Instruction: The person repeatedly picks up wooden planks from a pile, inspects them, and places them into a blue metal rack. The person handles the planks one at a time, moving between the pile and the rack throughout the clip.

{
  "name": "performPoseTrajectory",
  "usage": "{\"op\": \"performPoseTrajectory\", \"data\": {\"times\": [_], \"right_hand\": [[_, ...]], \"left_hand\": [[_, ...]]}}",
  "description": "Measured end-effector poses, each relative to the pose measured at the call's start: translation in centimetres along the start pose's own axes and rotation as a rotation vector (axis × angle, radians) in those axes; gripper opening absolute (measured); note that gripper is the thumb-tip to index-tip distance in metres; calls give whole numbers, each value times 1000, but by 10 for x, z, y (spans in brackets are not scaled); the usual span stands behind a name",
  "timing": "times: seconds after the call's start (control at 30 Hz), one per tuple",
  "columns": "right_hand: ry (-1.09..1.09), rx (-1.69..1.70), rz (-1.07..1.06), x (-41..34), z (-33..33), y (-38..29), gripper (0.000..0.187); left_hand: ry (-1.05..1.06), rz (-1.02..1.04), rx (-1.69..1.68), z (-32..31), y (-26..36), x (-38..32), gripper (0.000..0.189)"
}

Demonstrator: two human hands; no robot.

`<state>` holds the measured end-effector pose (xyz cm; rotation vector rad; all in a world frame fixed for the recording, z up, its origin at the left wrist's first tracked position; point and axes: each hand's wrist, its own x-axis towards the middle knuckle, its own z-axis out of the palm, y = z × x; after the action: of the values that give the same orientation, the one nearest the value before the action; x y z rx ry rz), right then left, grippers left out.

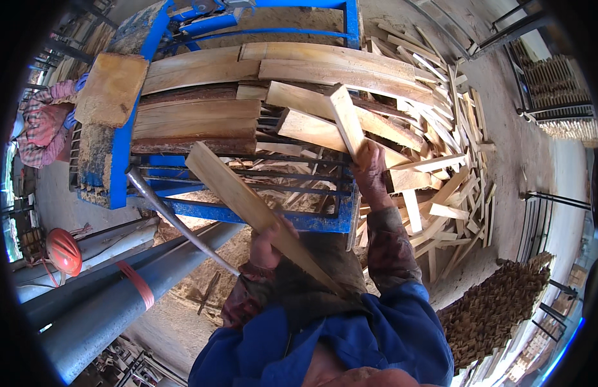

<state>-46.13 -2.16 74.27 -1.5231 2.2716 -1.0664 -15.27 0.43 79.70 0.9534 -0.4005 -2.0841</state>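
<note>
My left hand grips a long sawn board near its lower part. The board slants from over the bar rack down across my apron. Above the rack's right end, my right hand is closed around the lower end of a shorter wood piece. That piece points away from me and crosses over other offcuts. Beyond my hands, wide boards, some with bark edges, lie side by side across the blue metal frame.
Loose wood strips lie in a heap at the right. Left of me are a bent metal rod, large metal pipes and a red hard hat. A gloved co-worker is behind the machine's sawdust-covered blue beam. Stacked sticks stand lower right.
</note>
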Motion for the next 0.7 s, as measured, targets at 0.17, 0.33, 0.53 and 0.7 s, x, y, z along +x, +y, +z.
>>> {"op": "performPoseTrajectory", "data": {"times": [0.17,0.33,0.53,0.7], "right_hand": [[-102,117,-90,-25,-23,-24,66],[-300,76,-411,-10,-81,-137,65],[-424,367,-477,11,-80,-226,78],[-366,423,-433,12,-44,-234,77]], "left_hand": [[39,103,42,8,19,-2,37],[-2,231,162,18,43,11,45],[18,258,-59,38,27,18,48],[-67,177,-11,62,9,24,49]]}}
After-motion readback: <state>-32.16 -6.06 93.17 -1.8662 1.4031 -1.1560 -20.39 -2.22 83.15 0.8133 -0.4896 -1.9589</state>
